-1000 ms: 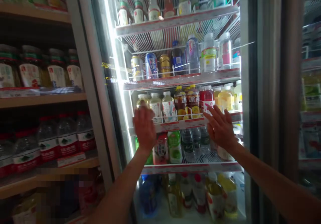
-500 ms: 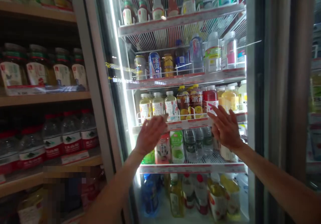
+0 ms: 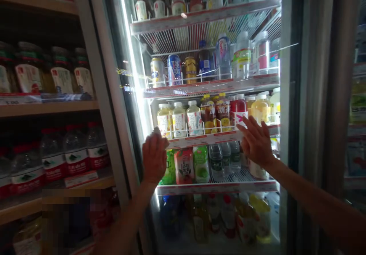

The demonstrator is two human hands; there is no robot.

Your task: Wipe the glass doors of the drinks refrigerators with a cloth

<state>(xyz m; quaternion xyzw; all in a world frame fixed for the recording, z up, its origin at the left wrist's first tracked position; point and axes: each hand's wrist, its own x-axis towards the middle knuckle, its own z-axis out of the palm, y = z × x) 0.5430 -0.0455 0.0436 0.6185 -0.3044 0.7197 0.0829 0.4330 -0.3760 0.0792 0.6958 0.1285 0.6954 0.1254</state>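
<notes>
Two hands are up in front of the drink fridge (image 3: 286, 133). Your left hand (image 3: 154, 157) is open, fingers close together, by the left end of the middle shelf (image 3: 206, 138), under a pale yellow bottle (image 3: 164, 121). Your right hand (image 3: 256, 141) is spread wide at the right end, just below a red bottle (image 3: 239, 110).

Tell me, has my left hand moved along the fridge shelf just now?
Yes. The left hand has slid left along the shelf rail: its fingertips were below the third pale bottle, now it is at the rail's left end.
</notes>
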